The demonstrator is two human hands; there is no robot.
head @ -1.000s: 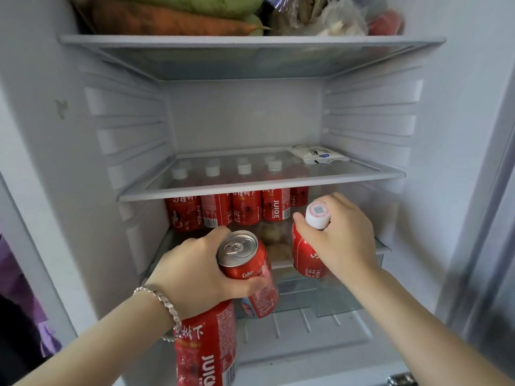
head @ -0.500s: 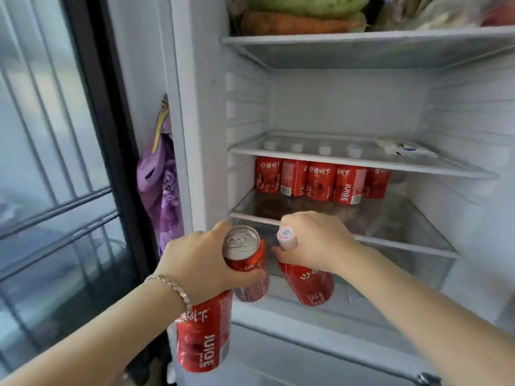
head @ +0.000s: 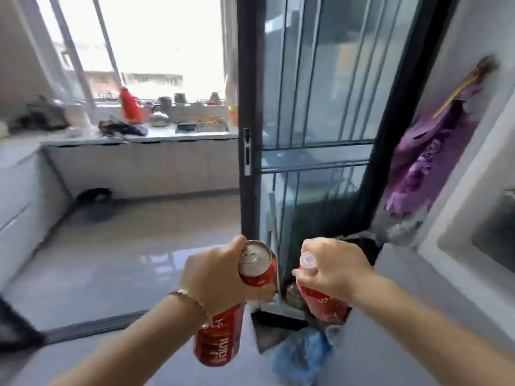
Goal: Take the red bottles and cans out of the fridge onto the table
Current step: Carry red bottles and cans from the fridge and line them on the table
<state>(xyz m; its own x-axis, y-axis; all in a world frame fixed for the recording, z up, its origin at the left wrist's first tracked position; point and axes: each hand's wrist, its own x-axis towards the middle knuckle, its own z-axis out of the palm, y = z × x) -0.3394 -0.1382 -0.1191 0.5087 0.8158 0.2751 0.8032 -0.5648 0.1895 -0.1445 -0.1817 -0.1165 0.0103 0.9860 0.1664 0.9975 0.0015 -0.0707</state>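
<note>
My left hand (head: 214,277) grips a red can (head: 259,266) with a silver top between thumb and fingers, and also a red juice bottle (head: 218,335) that hangs below the palm. My right hand (head: 334,267) is closed around the neck of a second red juice bottle (head: 324,302), whose white cap (head: 307,259) shows above the fingers. Both hands are held out in front of me over the grey floor. Only the white edge of the fridge (head: 473,207) shows at the far right; its shelves are out of view.
A dark-framed sliding glass door (head: 248,151) stands straight ahead. Beyond it, a cluttered counter (head: 145,135) runs under a bright window. Purple cloth (head: 429,162) hangs on the right. A blue bag (head: 301,355) and dark items lie on the floor by the door frame.
The view has swung left, away from the fridge interior toward the glass door and kitchen. Both hands have come out of the fridge, still holding the can and two bottles.
</note>
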